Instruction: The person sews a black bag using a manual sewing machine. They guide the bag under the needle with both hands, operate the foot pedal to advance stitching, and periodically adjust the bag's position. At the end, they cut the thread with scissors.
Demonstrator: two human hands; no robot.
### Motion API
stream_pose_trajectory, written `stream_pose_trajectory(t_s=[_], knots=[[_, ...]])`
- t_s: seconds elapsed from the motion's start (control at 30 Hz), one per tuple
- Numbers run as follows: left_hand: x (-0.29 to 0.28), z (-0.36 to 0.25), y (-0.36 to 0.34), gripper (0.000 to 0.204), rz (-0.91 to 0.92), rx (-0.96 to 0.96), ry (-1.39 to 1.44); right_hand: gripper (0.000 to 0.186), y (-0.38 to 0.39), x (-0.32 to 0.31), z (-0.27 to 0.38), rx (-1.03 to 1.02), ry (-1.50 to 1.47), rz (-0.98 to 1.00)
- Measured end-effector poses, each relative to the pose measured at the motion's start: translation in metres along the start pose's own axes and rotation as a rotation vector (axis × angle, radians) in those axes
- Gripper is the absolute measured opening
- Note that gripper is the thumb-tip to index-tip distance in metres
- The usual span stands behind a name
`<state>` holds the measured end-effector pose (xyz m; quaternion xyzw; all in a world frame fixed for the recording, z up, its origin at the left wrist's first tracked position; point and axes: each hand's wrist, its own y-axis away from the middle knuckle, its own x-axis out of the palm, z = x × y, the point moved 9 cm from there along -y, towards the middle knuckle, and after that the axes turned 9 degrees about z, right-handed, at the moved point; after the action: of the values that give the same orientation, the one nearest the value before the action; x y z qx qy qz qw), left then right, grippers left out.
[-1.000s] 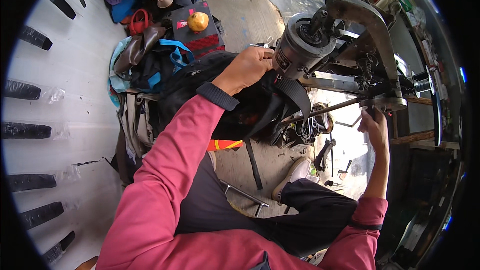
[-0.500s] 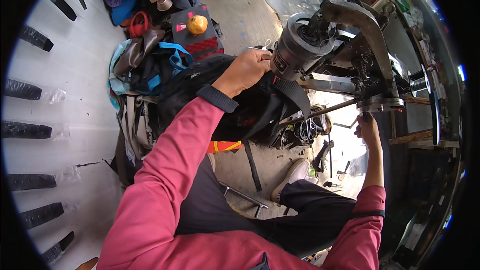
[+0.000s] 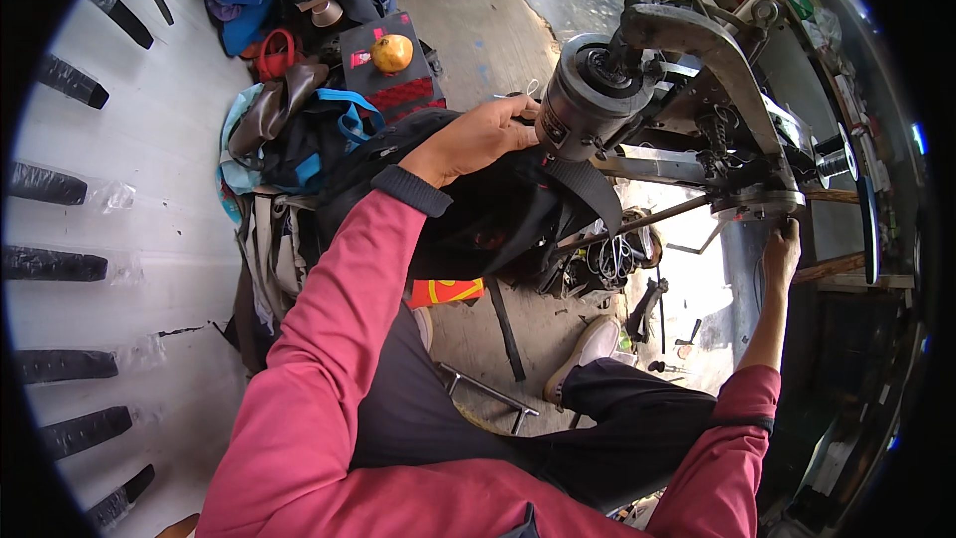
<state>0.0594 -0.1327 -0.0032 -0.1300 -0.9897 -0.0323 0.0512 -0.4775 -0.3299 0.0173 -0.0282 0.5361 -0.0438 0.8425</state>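
A sewing machine (image 3: 737,50) with a metal arm has a large dark cylindrical head (image 3: 581,105) and, lower right, a flat round wheel (image 3: 747,204). My left hand (image 3: 478,139) is closed in a pinch right beside the head, above a black backpack (image 3: 428,239) with straps; what its fingertips hold is hidden. My right hand (image 3: 782,249) reaches under the rim of the wheel with curled fingers; what they grip there is hidden.
Piled bags (image 3: 274,139), a dark box (image 3: 363,80) topped by a round yellow fruit (image 3: 391,53) and a white wall (image 3: 129,309) are at left. A metal bar (image 3: 488,389) sits between my legs; loose tools (image 3: 667,369) lie on the floor. Cluttered shelving (image 3: 836,80) runs along the right.
My right hand has swung round beneath the wheel, first slightly left, then right to the wheel's far side. The cylindrical head and my left hand have shifted slightly left.
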Motion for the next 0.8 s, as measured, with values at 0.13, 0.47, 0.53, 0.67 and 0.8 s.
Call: stream_pose_trajectory(t_s=[0.13,0.47,0.53,0.67,0.8], knots=[[0.004,0.002,0.002,0.043,0.046,0.033,0.131,0.017,0.025,0.072,-0.001,0.116,-0.166,0.367],[0.005,-0.006,0.0,0.052,-0.042,0.107,0.22,0.017,0.066,-0.01,0.112,-0.239,-0.508,0.286],[0.005,-0.006,-0.002,0.05,-0.05,0.106,0.221,0.014,0.04,-0.035,0.084,-0.176,-0.407,0.022],[0.004,-0.006,-0.003,0.048,-0.057,0.128,0.229,0.026,0.003,-0.016,0.01,0.058,-0.226,0.038],[0.005,-0.008,-0.004,0.048,-0.047,0.151,0.224,0.018,0.02,0.06,-0.001,0.141,-0.218,0.31]])
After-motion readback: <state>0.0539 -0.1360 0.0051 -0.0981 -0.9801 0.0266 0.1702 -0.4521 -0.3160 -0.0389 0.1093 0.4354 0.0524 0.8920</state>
